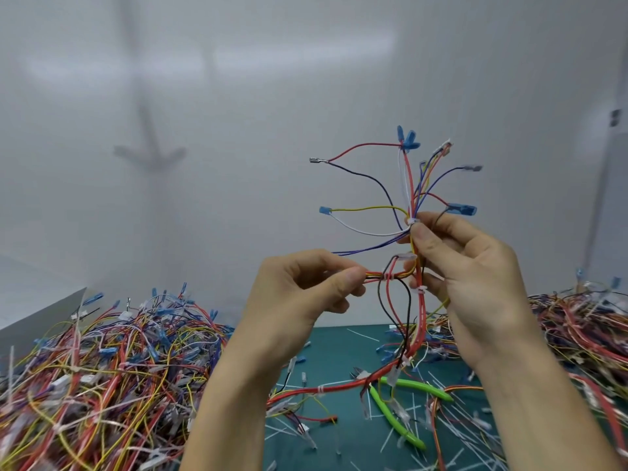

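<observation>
I hold a multicoloured wire harness (pixel 409 185) up in front of a white wall. My left hand (pixel 299 294) pinches a side branch of the harness next to a white cable tie (pixel 387 277). My right hand (pixel 465 277) grips the main bundle, thumb and forefinger pinched at another white tie (pixel 412 222). Above that tie the wires fan out to blue sleeved terminals (pixel 407 139) and bare metal ends. The harness tail hangs down to the green mat (pixel 339 355).
A big heap of similar harnesses (pixel 102 368) fills the left of the mat, another heap (pixel 584 334) lies at the right. Green-handled cutters (pixel 394 406) lie on the mat under the hanging tail, amid several cut white tie ends (pixel 452 443). A white wall stands close behind.
</observation>
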`<control>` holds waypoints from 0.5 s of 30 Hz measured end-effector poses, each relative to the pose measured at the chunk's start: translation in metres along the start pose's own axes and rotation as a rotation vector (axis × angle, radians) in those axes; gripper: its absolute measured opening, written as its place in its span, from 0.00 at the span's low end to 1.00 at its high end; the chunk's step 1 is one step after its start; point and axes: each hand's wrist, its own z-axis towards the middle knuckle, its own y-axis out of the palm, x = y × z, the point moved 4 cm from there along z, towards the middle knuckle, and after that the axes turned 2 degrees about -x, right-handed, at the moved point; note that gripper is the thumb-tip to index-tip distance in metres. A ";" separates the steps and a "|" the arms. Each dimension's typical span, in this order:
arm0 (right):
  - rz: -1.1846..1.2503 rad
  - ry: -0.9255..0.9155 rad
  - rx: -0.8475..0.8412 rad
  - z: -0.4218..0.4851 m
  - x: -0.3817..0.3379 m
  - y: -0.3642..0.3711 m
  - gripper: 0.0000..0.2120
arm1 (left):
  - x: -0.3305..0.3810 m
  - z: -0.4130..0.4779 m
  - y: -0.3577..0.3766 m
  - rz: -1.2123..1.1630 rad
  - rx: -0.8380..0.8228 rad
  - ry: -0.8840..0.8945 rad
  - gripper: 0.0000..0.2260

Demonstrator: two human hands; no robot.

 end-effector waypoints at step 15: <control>0.156 0.084 -0.006 -0.001 -0.001 -0.002 0.10 | -0.004 0.000 0.001 -0.015 -0.006 -0.040 0.10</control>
